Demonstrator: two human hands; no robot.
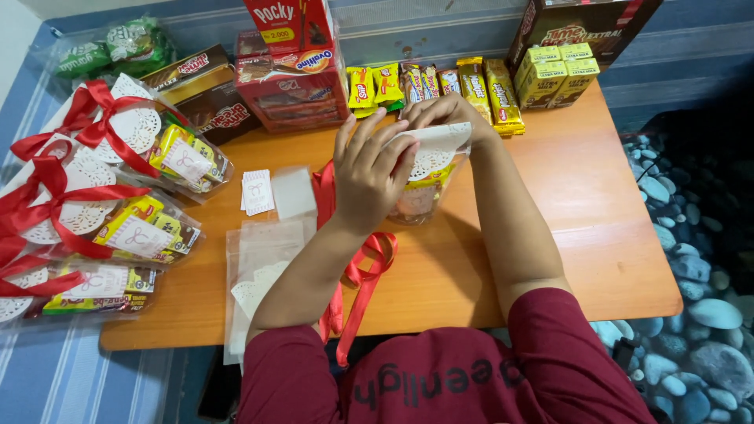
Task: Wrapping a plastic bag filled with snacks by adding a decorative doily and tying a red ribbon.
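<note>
- The clear snack bag (420, 196) stands on the table (581, 204), both hands pressing its white doily top.
- Left hand (369, 169) fingers lie together on the doily; right hand (444, 110) fingers pinch its upper edge.
- It looks light, crinkly and slippery; the folded top seems the safest hold.
</note>
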